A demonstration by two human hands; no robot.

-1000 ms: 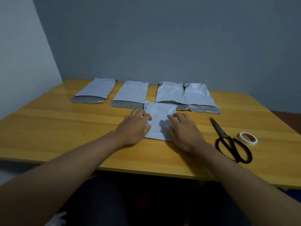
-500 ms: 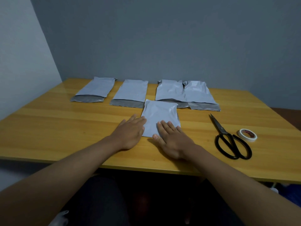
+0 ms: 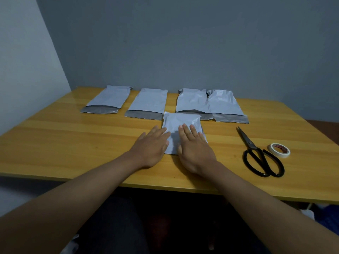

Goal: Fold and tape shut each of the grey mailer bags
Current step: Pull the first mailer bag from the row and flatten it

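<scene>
Folded grey plastic mailer bag (image 3: 180,125), mid-surface, pinned flat under released left hand (image 3: 153,145) and right hand (image 3: 194,149), holding its crease for taping.

Yellow wood-grain surface (image 3: 64,143) fills the middle of the view. Grey wall (image 3: 183,43) stands behind it at 12 o'clock; paler wall (image 3: 23,61) at 9 o'clock. Blue item (image 3: 328,219), unidentifiable, below the surface edge at 4 o'clock.
</scene>
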